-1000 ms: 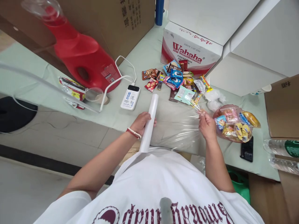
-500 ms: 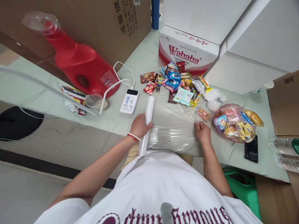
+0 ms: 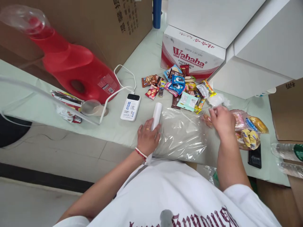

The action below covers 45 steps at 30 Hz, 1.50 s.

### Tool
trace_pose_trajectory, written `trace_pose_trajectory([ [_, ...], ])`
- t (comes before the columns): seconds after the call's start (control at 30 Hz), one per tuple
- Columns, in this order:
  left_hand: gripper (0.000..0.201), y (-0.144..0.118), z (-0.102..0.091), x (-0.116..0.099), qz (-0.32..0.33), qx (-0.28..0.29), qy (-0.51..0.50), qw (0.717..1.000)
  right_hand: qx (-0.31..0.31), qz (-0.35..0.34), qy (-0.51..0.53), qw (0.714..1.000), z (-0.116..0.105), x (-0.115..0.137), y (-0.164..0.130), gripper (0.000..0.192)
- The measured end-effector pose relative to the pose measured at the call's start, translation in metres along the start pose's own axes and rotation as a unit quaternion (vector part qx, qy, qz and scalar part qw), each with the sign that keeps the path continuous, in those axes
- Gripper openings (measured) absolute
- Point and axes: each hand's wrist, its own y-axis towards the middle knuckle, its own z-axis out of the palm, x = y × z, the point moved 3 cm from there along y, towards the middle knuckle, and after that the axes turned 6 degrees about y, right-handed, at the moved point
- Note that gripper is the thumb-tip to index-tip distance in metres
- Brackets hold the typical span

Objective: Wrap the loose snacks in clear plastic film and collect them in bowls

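A roll of clear plastic wrap (image 3: 157, 114) lies slanted at the table's front edge. Across it rests my left hand (image 3: 148, 135), its fingers curved over the tube. To the roll's right, a crinkled sheet of plastic film (image 3: 181, 135) is spread on the table. My right hand (image 3: 222, 121) is off the film, above the gap between a small pink-wrapped snack (image 3: 207, 120) and the pink bowl of snacks (image 3: 241, 145). Its fingers are curled and blurred, so whether they hold anything does not show. Part of the bowl is hidden behind this hand.
A pile of wrapped snacks (image 3: 176, 83) lies before the Wahaha carton (image 3: 191, 56). Crumpled white plastic (image 3: 216, 99) is beside it. On the left are a power bank (image 3: 130, 107) with its cable and a big red jug (image 3: 78, 67). A black phone (image 3: 255, 159) lies right.
My right hand has let go of the film's edge and moved right and forward toward the bowl. The film has gone slack and lies on the table. My left hand has shifted slightly right with the roll.
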Motion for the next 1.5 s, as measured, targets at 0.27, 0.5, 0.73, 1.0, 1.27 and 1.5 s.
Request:
trace_pose_trajectory([
  [0.27, 0.043, -0.001, 0.002, 0.003, 0.002, -0.018, -0.023, 1.000, 0.061, -0.289, 0.075, 0.952, 0.051, 0.144, 0.163, 0.063],
  [0.5, 0.043, -0.002, 0.005, 0.007, -0.001, -0.040, -0.054, 0.998, 0.083, -0.209, 0.092, 0.970, 0.038, 0.144, 0.178, 0.052],
  [0.73, 0.044, 0.000, 0.002, 0.006, -0.013, -0.014, -0.051, 0.999, 0.026, -0.153, -0.005, 0.988, 0.071, 0.184, 0.133, 0.066],
  [1.0, 0.046, 0.002, 0.001, 0.011, -0.024, 0.007, -0.056, 0.998, 0.078, -0.311, 0.032, 0.947, 0.011, 0.109, 0.049, 0.060],
  [1.27, 0.077, 0.006, -0.005, 0.024, -0.093, 0.009, -0.062, 0.994, 0.225, -0.321, 0.003, 0.920, 0.066, 0.063, -0.067, 0.057],
  [1.5, 0.044, 0.010, -0.024, 0.044, -0.144, 0.126, -0.102, 0.976, 0.213, -0.320, 0.012, 0.923, 0.078, 0.053, -0.066, 0.060],
])
